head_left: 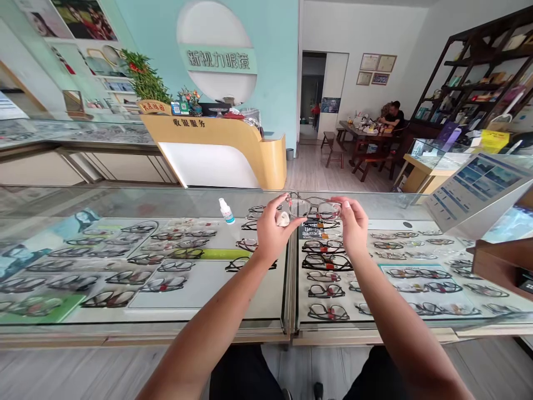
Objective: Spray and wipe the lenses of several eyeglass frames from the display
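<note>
A pair of eyeglasses (314, 206) with thin frames is held up above the glass counter between both hands. My left hand (270, 230) grips the glasses' left side, and a crumpled white cloth or tissue (283, 219) is tucked in the same hand. At the opposite side, my right hand (353, 222) pinches the frame near its hinge with thumb and fingers. A small white spray bottle (227, 211) with a blue label stands on the counter, left of my left hand. Below the hands, rows of eyeglasses (327, 261) lie inside the case.
The glass display counter (293, 328) spans the view, with a seam under my hands. A tilted printed display board (478, 191) stands at right beside a brown wooden box (502, 269). Beyond are a reception desk (208, 161) and a person (393, 116) seated at a table.
</note>
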The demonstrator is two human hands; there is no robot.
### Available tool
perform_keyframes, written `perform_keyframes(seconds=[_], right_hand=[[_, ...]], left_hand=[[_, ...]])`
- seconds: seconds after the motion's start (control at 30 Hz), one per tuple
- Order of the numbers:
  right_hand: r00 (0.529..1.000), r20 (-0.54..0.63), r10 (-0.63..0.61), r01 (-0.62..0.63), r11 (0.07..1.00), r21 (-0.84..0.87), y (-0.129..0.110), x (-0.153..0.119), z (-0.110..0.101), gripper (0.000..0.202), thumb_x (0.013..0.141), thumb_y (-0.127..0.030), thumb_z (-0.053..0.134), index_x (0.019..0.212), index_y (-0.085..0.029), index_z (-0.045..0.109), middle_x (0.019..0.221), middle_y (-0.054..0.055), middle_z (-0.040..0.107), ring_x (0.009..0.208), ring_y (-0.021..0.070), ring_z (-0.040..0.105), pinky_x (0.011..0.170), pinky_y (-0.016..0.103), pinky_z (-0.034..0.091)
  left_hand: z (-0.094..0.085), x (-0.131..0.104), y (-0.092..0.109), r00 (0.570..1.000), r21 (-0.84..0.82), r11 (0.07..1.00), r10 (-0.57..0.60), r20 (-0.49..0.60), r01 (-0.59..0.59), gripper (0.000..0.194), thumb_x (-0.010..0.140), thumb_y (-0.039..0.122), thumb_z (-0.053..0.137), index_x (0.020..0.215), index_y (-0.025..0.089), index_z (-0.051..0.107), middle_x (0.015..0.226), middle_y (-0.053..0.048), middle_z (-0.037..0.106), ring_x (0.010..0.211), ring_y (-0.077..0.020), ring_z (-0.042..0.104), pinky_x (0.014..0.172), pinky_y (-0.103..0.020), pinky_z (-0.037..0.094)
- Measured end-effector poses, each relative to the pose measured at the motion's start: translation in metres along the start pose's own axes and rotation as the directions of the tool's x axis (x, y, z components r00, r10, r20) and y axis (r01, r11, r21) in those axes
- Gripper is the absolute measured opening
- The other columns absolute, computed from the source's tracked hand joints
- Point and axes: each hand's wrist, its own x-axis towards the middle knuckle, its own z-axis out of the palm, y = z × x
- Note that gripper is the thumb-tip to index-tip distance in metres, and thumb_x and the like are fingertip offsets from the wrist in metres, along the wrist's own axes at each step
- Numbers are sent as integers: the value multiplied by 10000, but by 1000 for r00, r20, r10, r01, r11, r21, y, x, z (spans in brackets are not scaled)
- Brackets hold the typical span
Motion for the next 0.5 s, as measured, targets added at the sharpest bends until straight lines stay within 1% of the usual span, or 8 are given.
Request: perform_keyframes(seconds=[0.1,0.17,0.3,0.4,0.5], right_hand=[[999,23,26,-28,996,79,0,1,0,368,1035,-638,744,1093,-281,811,1186,80,870,1091,274,813,838,393,634],[998,39,48,-52,992,116,-1,1,1,368,1015,-651,764,1072,-290,811,1171,79,868,1090,282,822,803,389,637],[994,71,83,-94,980,177,-4,1,2,343,1009,-636,781,1056,-298,811,1130,71,872,1078,275,835,772,369,617],[991,85,102,-119,967,227,-5,1,3,337,998,-623,802,1069,-294,805,1144,73,882,1064,271,844,759,366,610],[988,92,121,-140,962,233,-4,2,3,357,993,-630,807,1099,-290,792,1156,80,886,1065,279,851,766,379,620]], left_hand=[[0,-1,0,999,-10,999,-30,12,30,789,868,689,930,1477,235,718,914,-9,730,680,-145,519,727,-313,521],[1,-1,-1,999,-19,999,-46,20,46,789,869,689,930,1482,238,721,880,-2,706,674,-149,501,717,-316,507],[2,-2,-3,997,-38,997,-69,33,71,796,875,699,920,1484,230,715,913,-15,722,667,-143,479,745,-332,523],[2,-3,-3,996,-47,996,-76,41,78,799,874,705,918,1480,226,715,939,-22,735,667,-140,483,749,-330,517],[3,-3,-3,997,-56,996,-72,38,74,792,871,702,923,1473,228,722,962,-26,749,658,-136,467,733,-325,504]])
